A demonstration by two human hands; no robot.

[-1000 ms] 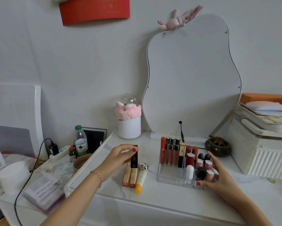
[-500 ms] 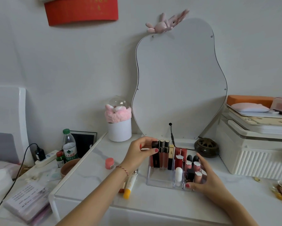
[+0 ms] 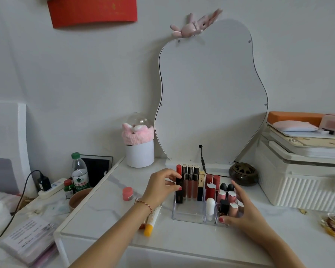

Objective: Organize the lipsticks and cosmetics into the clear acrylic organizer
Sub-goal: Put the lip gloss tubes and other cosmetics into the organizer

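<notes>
The clear acrylic organizer [image 3: 190, 215] stands on the white table, holding several upright lip glosses [image 3: 190, 180] at the back and short lipsticks [image 3: 221, 194] on the right. My left hand [image 3: 161, 187] grips a black lipstick tube [image 3: 179, 192] standing in the organizer's back left corner. My right hand [image 3: 246, 215] rests against the organizer's right front side, fingers spread on its wall. A white and yellow tube [image 3: 152, 221] lies on the table under my left wrist, with another orange tube mostly hidden beside it.
A small pink jar [image 3: 127, 193] sits left of my left hand. A wavy mirror [image 3: 211, 93], a white pot with a pink band [image 3: 139, 149] and a dark round burner [image 3: 243, 174] stand behind. A white ribbed box [image 3: 302, 182] is at right.
My left hand lifted the black lipstick tube from the table, carried it right and lowered it into the organizer's back left corner. My right hand stayed against the organizer.
</notes>
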